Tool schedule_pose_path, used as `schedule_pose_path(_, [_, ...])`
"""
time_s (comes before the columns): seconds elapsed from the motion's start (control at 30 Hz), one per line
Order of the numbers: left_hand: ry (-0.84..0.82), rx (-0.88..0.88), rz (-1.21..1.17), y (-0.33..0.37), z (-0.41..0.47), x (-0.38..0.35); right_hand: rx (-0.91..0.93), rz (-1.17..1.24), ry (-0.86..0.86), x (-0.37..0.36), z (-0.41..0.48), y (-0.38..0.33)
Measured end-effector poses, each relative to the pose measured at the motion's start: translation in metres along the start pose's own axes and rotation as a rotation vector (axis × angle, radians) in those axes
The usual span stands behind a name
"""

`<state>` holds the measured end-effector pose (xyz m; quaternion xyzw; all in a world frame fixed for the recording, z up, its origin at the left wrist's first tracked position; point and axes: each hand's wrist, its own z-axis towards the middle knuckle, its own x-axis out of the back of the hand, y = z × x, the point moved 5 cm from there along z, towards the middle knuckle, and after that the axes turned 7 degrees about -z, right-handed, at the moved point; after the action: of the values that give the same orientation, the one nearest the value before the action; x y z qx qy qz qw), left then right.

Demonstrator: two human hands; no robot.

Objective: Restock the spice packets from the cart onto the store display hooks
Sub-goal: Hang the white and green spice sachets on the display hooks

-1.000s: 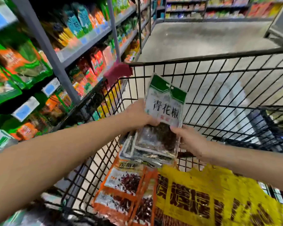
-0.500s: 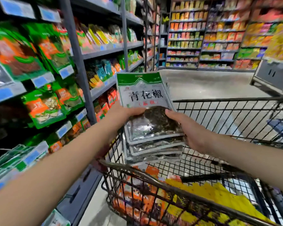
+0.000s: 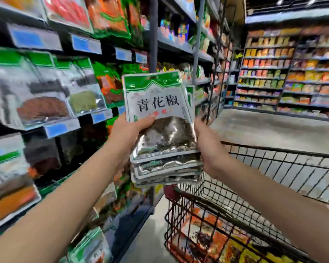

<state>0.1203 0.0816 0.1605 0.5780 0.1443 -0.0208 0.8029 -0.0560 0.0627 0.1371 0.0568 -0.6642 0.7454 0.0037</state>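
A stack of spice packets (image 3: 160,120) is held upright in the air, above the near corner of the cart (image 3: 281,151) and just beside the shelving. The left hand (image 3: 128,131) grips its left edge with the thumb pressed on the front packet, and the right hand (image 3: 207,149) clasps the right edge. The packets are glossy and fan out unevenly at the bottom, so the lower ones could slide free and fall to the floor once one hand lets go to hang a packet. The hanging packets (image 3: 46,92) at left look crowded, and the hooks cannot be made out, so a packet's hole might miss its hook.
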Motion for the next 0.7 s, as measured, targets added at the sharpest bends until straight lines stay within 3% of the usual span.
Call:
schedule_pose_path(0.07, [0.05,-0.03,0.008,0.011,-0.001,0.023,-0.094,0.12,0.032,-0.019,0.005,0.001])
schedule_pose_path(0.13, [0.111,-0.064,0.015,0.024,-0.003,0.048,-0.165,0.186,-0.046,-0.044,0.008,0.0])
schedule_pose_path(0.33, [0.263,-0.146,0.092,0.054,-0.011,0.12,-0.161,0.197,-0.305,-0.119,0.018,-0.019])
schedule_pose_path(0.7, [0.549,-0.267,0.124,0.099,-0.043,0.239,-0.176,0.146,-0.462,-0.275,0.042,-0.032])
